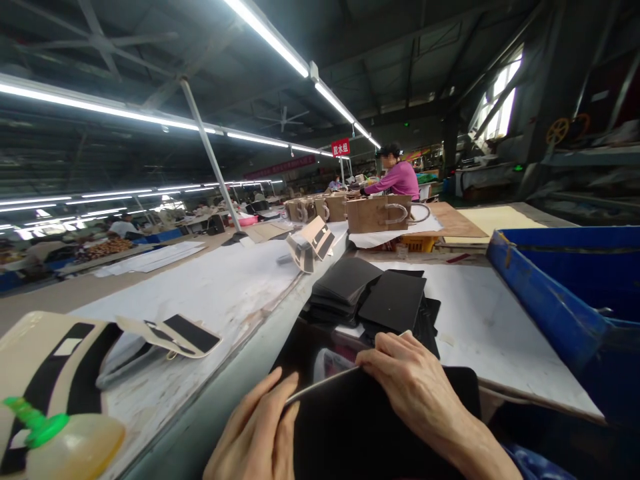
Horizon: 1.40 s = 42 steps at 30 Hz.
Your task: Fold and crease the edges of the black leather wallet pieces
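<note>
A black panel point(345, 427) with a thin pale upper edge is held in front of me at the bottom centre. My left hand point(265, 427) grips its left end, fingers over the pale edge. My right hand point(410, 373) pinches the same edge farther right, its fingers closed on it. Just beyond the hands lies a pile of black rectangular sheets point(393, 300). Behind the panel a clear plastic piece point(330, 363) partly shows. At the left rest cream pieces with black strips point(193, 333). The panel's lower part runs out of view.
A bottle with a green nozzle point(75, 443) stands at the lower left. Blue bins point(565, 287) are at the right. Brown bags point(379, 213) stand farther back, near a person in a pink top point(400, 180). White paper point(235, 280) covers the left table.
</note>
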Motion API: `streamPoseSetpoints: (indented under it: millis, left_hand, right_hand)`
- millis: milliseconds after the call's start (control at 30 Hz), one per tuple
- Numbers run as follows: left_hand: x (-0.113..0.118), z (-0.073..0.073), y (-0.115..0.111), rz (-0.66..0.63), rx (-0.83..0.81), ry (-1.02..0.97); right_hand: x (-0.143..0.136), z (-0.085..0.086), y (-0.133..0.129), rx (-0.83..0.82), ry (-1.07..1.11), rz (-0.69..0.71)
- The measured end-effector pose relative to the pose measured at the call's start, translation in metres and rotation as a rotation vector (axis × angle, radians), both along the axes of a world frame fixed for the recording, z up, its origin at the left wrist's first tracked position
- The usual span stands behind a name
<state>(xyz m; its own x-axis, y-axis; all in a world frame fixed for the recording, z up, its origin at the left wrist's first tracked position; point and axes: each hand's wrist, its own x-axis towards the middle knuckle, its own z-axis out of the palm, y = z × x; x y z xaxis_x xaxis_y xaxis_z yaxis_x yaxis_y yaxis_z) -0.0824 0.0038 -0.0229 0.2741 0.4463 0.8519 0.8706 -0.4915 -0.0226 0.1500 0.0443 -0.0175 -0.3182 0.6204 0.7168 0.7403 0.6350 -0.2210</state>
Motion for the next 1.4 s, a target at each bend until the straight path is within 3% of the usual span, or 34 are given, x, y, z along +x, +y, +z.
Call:
streamPoseSetpoints:
  millis: [133,233,333,600,800,1033,1200,1400]
  left_hand:
    - [0.021,-0.012,0.018,0.024,0.083,0.274]
    - [0.050,-0.022,0.022,0.112,-0.093,0.193]
    - [0.062,-0.024,0.019,0.149,-0.222,0.060]
    - [0.036,-0.015,0.012,-0.116,-0.221,-0.063]
    - [0.043,-0.018,0.004,-0.154,-0.219,-0.161]
    - [0.045,-0.018,0.002,-0.195,-0.181,-0.108]
    - [0.043,-0.023,0.003,-0.185,-0.154,-0.070]
    - [0.056,-0.025,0.008,0.000,-0.300,-0.017]
  right_hand:
    - [-0.017,-0.005,-0.002,0.101,-0.016,0.029]
    - [-0.022,-0.004,-0.007,0.131,-0.030,0.054]
    - [-0.013,-0.001,-0.013,0.170,-0.044,0.030]
    - [0.018,0.002,-0.021,0.148,0.030,-0.072]
    - [0.015,0.005,-0.018,0.175,0.007,-0.079]
    - [0.017,0.008,-0.020,0.144,-0.060,-0.076]
    - [0.017,0.005,-0.018,0.114,-0.065,-0.078]
    - [0.002,0.003,-0.018,0.157,-0.035,-0.001]
